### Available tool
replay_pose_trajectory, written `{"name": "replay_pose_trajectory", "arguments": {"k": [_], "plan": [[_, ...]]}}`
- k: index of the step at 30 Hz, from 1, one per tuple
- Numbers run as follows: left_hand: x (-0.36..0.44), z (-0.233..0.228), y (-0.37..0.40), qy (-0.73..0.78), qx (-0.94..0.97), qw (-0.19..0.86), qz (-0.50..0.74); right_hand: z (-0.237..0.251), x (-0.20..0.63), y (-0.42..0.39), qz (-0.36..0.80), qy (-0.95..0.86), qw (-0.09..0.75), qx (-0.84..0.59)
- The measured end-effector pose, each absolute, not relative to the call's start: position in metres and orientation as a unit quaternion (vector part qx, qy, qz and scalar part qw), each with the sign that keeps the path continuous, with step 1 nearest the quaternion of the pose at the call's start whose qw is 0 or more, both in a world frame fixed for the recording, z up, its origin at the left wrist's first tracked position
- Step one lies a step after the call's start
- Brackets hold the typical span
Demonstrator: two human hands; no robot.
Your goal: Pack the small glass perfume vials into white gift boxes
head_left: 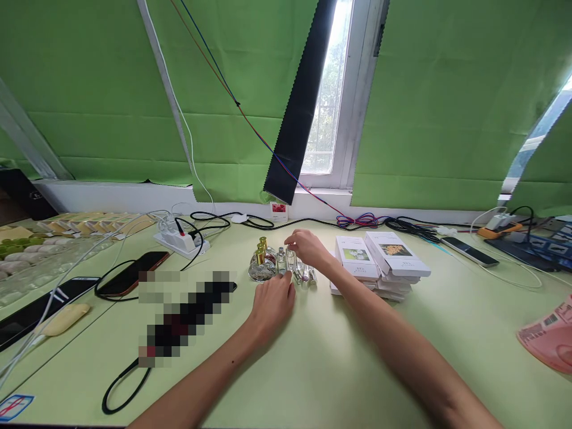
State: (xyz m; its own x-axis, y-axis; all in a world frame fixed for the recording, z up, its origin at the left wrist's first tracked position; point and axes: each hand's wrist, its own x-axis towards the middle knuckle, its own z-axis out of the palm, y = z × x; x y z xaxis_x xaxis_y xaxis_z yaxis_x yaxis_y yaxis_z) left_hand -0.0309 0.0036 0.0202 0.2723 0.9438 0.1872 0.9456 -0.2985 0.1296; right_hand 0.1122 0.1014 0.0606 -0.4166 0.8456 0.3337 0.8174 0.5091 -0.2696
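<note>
Perfume bottles (pixel 280 263) cluster at frame centre on the green table (pixel 339 369). Right hand (pixel 307 247) pinches one small clear bottle (pixel 291 258); left hand (pixel 271 304) rests just below, fingers loosely apart, holding nothing.

My left hand (pixel 271 302): centre frame, palm down, fingers loosely curled forward.
My right hand (pixel 307 247): just above it, fingers pinched downward.
My forearms: bare, entering from the bottom edge.

White boxes (pixel 384 256) are stacked on the green table (pixel 339 369). A power strip (pixel 181 241) and phone (pixel 134 273) lie left. Green curtains (pixel 447 101) flank the window (pixel 328 95).
</note>
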Motion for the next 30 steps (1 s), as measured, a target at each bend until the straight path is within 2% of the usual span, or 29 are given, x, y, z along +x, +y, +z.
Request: {"name": "replay_pose_trajectory", "arguments": {"k": [10,30], "plan": [[-0.0306,0.0194,0.0037,-0.598,-0.793,0.002,-0.117,0.0610,0.1107,0.0985,0.054,-0.823,0.242,-0.511],[-0.0297,0.0174,0.0054,-0.608,-0.783,-0.025,-0.130,0.0693,0.1123,0.0945,0.062,-0.847,0.213,-0.482]]}}
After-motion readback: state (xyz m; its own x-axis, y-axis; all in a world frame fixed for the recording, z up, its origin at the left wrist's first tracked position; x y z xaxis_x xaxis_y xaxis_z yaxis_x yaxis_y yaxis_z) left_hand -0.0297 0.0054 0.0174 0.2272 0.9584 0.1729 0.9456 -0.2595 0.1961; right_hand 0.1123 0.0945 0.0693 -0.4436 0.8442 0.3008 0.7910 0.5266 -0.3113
